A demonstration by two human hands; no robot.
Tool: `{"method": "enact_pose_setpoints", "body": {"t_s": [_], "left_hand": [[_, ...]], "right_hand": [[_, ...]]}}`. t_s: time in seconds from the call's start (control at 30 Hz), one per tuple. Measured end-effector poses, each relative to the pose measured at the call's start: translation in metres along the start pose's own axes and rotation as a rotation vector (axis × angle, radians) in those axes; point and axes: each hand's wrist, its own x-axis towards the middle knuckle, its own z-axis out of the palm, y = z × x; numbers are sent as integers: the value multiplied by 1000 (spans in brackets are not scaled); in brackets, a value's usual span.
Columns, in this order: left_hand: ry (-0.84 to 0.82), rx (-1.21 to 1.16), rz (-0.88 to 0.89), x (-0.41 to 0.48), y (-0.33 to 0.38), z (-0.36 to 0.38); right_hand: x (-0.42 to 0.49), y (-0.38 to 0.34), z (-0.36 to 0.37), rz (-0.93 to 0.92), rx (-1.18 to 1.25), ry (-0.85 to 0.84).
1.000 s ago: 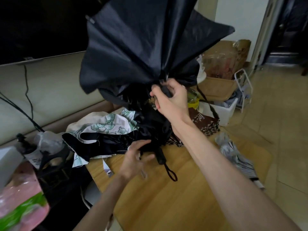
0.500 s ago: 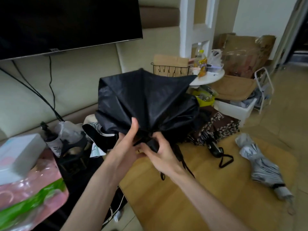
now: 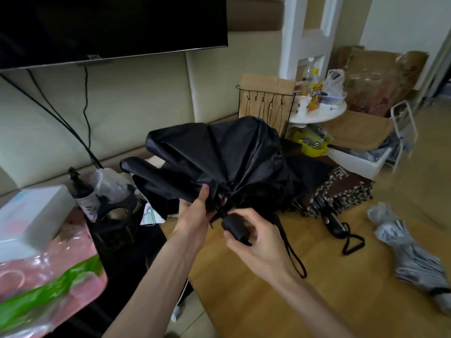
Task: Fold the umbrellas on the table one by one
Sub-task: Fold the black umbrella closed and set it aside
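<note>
A black umbrella (image 3: 224, 157) is half collapsed over the far left part of the wooden table (image 3: 329, 289), its canopy bunched and loose. My right hand (image 3: 258, 240) grips its black handle, and the wrist strap hangs below. My left hand (image 3: 195, 213) holds the gathered canopy folds near the shaft. A brown patterned umbrella (image 3: 341, 193) lies behind on the table with its black handle and strap toward me. A grey umbrella (image 3: 410, 254), folded up, lies at the table's right edge. A white floral umbrella (image 3: 148, 214) peeks out under the black canopy.
A white box (image 3: 29, 215) and a pink and green plastic bag (image 3: 44, 272) sit at the left. A dark bottle and clear bag (image 3: 97, 189) stand by the wall under the television (image 3: 105, 25). A wire rack, round white table (image 3: 317, 113) and cartons crowd the back right.
The black umbrella came down from overhead to table height and its canopy collapsed further. My right hand shifted from the canopy base to the handle, and my left hand took the folds.
</note>
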Motion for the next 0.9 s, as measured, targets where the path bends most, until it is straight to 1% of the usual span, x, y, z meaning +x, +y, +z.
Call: {"method": "enact_pose_setpoints", "body": {"t_s": [0.07, 0.17, 0.23, 0.33, 0.37, 0.4, 0.43, 0.47, 0.5, 0.53, 0.57, 0.6, 0.63, 0.73, 0.8, 0.9], "left_hand": [[-11, 12, 8, 3, 0, -2], [-45, 57, 15, 3, -6, -8], [-54, 81, 22, 3, -13, -13], [-86, 137, 34, 2, -21, -18], [-93, 146, 34, 2, -21, -18], [-100, 155, 37, 1, -21, -19], [-109, 157, 42, 0, -20, -19], [-122, 156, 43, 0, -19, -20], [-139, 156, 41, -1, -17, -21], [-162, 159, 35, -3, -16, -21], [-186, 165, 29, -5, -14, -22], [-211, 173, 23, -8, -13, -21], [-240, 178, 17, -12, -11, -20], [-296, 167, 9, -17, -4, -20], [-314, 217, 24, -17, 3, -23], [-343, 312, 60, -15, 16, -24]], "right_hand": [[-5, 2, 0, -6, -37, -6], [-9, 8, -2, 58, -7, -75], [-10, 12, -1, 108, 17, -160], [-7, 12, -6, 179, -25, -320], [-5, 8, -11, 198, -6, -330], [-2, 3, -18, 219, 35, -256], [4, 0, -26, 242, 80, -79], [13, -1, -34, 266, 147, 142], [23, -2, -39, 298, 230, 315], [34, -6, -42, 353, 328, 379], [45, -12, -40, 422, 430, 338], [55, -18, -34, 493, 499, 253], [62, -24, -26, 528, 528, 165], [78, -36, -11, 498, 541, 30], [82, -38, -4, 476, 574, -75], [83, -36, -1, 496, 680, -213]]}}
